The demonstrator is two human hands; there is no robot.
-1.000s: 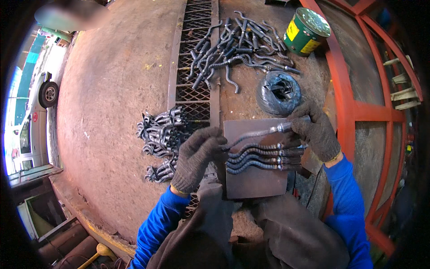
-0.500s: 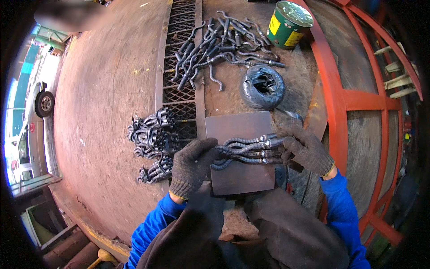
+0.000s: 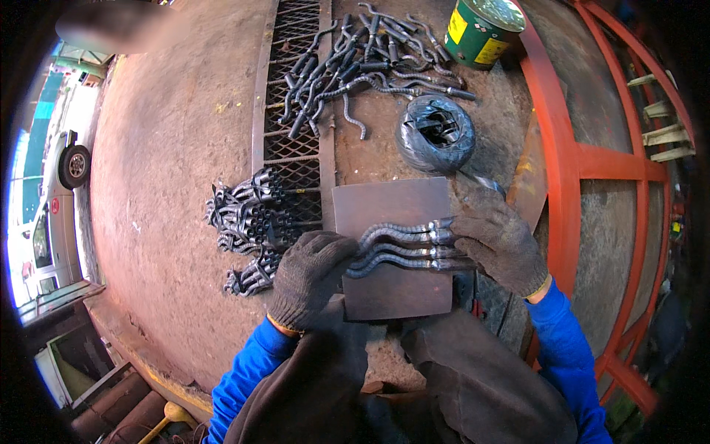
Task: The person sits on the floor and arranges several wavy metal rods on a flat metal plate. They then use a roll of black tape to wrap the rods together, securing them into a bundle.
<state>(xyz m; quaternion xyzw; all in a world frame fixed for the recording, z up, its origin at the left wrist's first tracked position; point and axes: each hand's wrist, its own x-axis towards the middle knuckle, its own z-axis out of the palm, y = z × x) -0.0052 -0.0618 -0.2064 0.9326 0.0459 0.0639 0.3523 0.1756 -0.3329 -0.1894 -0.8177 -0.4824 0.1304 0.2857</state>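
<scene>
Far left of the left hand stands a white vehicle [image 3: 65, 229]. Nearer, just left of that hand, tied bundles of dark, ribbed metal rods [image 3: 251, 214] lie on the brown floor [image 3: 170, 207]. Beyond the hand runs a rusty mesh grate [image 3: 296, 174]. The left hand [image 3: 314, 274], in a dark knitted glove, curls at the left ends of four wavy, ribbed grey metal rods [image 3: 403, 236]; whether it grips them cannot be told. Ahead of it sprawls a loose pile of similar rods [image 3: 355, 70]. Between both hands, the four rods rest side by side on a flat brown metal plate [image 3: 399, 296]. Ahead and left of the right hand sits a ring-shaped coil wrapped in shiny dark plastic [image 3: 425, 157]; farther ahead, a green cylindrical tin with yellow labels [image 3: 477, 33]. The right hand [image 3: 503, 244], likewise gloved, extends its fingers over the rods' right ends, its grip unclear. Right of it rises an orange-red metal frame [image 3: 566, 177].
</scene>
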